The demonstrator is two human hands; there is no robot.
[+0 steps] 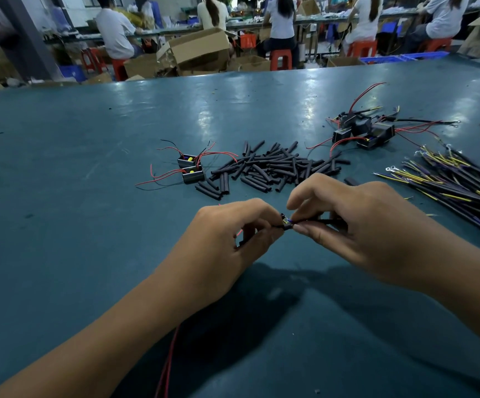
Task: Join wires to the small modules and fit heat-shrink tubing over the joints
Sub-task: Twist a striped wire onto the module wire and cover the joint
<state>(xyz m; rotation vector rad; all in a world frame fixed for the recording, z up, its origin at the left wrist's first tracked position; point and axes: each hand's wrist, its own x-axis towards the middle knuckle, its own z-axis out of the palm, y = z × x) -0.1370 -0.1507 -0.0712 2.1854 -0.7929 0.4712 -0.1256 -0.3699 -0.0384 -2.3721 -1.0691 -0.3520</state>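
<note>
My left hand (pixel 227 237) grips a small module, mostly hidden in the curled fingers, with red leads (pixel 167 366) trailing down toward me. My right hand (pixel 356 225) pinches a black cable (pixel 323 222) by thumb and forefinger, right at the joint (pixel 286 222) where bare wire ends meet between both hands. Beyond the hands lies a heap of black heat-shrink tubes (pixel 273 168). Two small modules (pixel 190 168) with red and black leads sit left of the heap.
A cluster of black modules with cables (pixel 362 130) lies at the back right of the green table (pixel 60 196). A bundle of black cables with yellow wire ends (pixel 457 179) sits at the right edge. Seated people, boxes and red stools fill the background.
</note>
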